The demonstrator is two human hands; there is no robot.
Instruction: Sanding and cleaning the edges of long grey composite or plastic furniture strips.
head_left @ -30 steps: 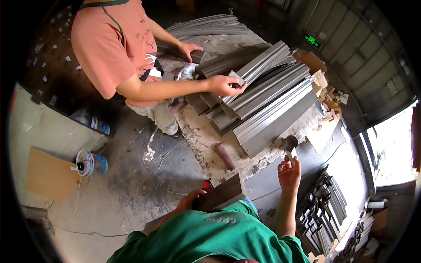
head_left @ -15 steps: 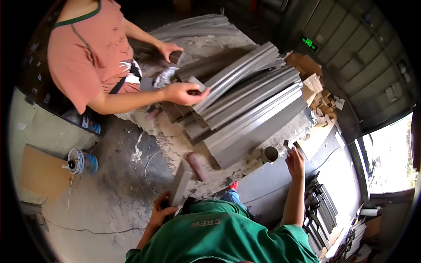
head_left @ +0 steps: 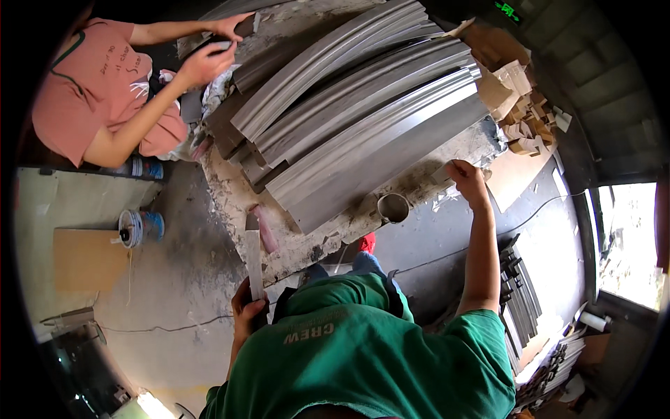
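Note:
Fingers of my left hand (head_left: 249, 311) are wrapped round the lower end of a long, pale grey bar (head_left: 253, 255), which stands up beside the table's near left edge. My right hand (head_left: 466, 180) is closed in a pinch at the table's near right edge. A small, flat greyish piece (head_left: 441, 174) shows at its fingertips; its kind is unclear. Left of that hand, a round metal cup (head_left: 393, 208) sits at the edge. Several long, grooved grey metal profiles (head_left: 363, 126) lie stacked across the table. Near the bar lies a dusty pink cylindrical piece (head_left: 264, 230).
The worktable (head_left: 230, 199) has a rough, crusted top. Across it, a co-worker in a pink shirt (head_left: 105, 66) holds a dark piece (head_left: 244, 26). Cardboard scraps and small blocks (head_left: 527, 129) lie at right, dark bars (head_left: 520, 300) below them. A bucket (head_left: 132, 229) stands left.
The view has shifted, and the table appears higher and farther left. My left hand's bar is now more upright. My right hand has moved in closer to the table edge. The co-worker's hands have drawn together.

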